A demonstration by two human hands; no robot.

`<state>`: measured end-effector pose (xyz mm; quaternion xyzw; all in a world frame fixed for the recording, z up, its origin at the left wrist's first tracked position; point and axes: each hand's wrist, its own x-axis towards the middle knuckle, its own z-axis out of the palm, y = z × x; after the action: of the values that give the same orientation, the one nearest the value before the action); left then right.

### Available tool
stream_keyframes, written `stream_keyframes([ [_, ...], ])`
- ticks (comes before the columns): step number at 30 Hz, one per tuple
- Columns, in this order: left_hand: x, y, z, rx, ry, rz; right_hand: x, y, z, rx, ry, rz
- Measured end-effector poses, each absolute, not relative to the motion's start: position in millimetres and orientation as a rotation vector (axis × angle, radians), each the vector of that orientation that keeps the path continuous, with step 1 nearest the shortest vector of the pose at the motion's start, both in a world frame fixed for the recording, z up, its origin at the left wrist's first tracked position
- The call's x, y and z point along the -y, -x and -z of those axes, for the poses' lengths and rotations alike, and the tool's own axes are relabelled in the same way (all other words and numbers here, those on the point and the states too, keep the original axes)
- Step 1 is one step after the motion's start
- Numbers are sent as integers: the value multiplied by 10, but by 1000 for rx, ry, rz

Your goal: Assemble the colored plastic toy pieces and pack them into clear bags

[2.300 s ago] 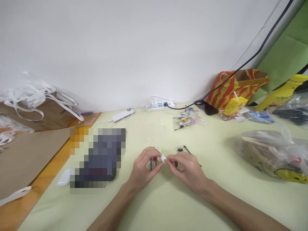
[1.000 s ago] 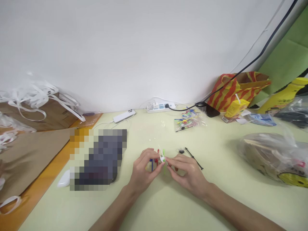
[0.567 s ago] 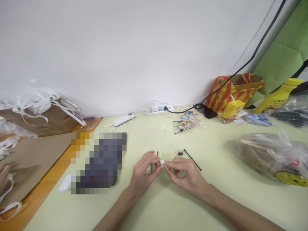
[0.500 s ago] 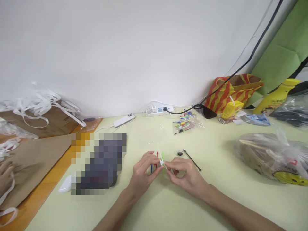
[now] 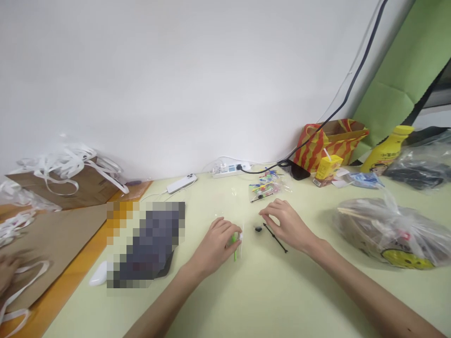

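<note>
My left hand (image 5: 215, 245) rests on the pale green table (image 5: 268, 291), fingers closed on a small clear packet of coloured plastic picks (image 5: 235, 244); a green pick shows at its fingertips. My right hand (image 5: 287, 224) is apart from it, to the right, fingers curled above a thin black pick (image 5: 275, 238) lying on the table. A small black piece (image 5: 258, 229) lies just left of that pick. I cannot tell whether my right fingertips touch anything.
A clear bag of coloured picks (image 5: 268, 188) lies further back, near a power strip (image 5: 230, 169) and a white phone (image 5: 181, 182). A plastic bag (image 5: 387, 232) lies right. Striped bag (image 5: 329, 138), juice box (image 5: 326, 166), yellow bottle (image 5: 385, 150) stand behind. Another person's hand (image 5: 9, 270) shows far left.
My hands were together on the packet; my right hand has let go and moved right and back, toward the black pick. My left hand keeps the packet. The view has tilted.
</note>
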<state>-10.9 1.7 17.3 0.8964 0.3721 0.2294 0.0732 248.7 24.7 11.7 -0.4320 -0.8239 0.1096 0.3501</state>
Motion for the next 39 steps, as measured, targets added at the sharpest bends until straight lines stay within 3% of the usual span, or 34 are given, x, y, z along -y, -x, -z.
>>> stream_keyframes([
  [4, -38, 83, -163, -1162, -2725, -640, -291, -2700, 12, 2233, 1159, -257],
  [12, -27, 74, -206, -1195, -2755, -407, -186, -2841, 21, 2316, 1335, -750],
  [21, -287, -412, -131, -1116, -2828, -548, -97, -2699, 59, 2284, 1561, -559],
  [27, -391, -606, -73, -1111, -2834, -485, -133, -2640, 53, 2168, 1657, -607],
  [39, -26, -346, 93, -1195, -1695, -1196, 0, -2271, 151, 1463, 1158, -1197],
])
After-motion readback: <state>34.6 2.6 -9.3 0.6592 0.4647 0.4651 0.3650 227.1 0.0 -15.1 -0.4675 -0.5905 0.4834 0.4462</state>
